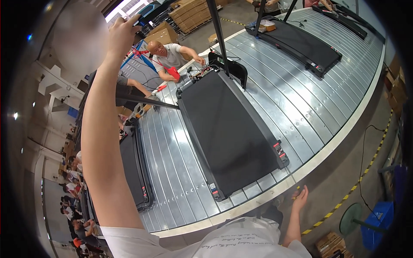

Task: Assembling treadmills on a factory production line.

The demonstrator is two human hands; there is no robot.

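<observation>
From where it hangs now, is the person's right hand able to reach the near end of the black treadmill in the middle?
Probably yes. The right hand hangs open and low beside the conveyor edge, and the treadmill has its near end close to that edge. Nothing lies between them. The left hand is raised high, holding something dark.

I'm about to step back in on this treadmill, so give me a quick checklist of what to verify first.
1. Left hand raised high, gripping a dark object: cannot tell what it is.
2. Right hand down at the side, holding something small and yellowish: cannot tell.
3. Treadmill flat on the slatted conveyor: ok.
4. Treadmill's front end opened, wiring exposed: not ok.
5. Co-worker leaning over that front end: not ok.
</observation>
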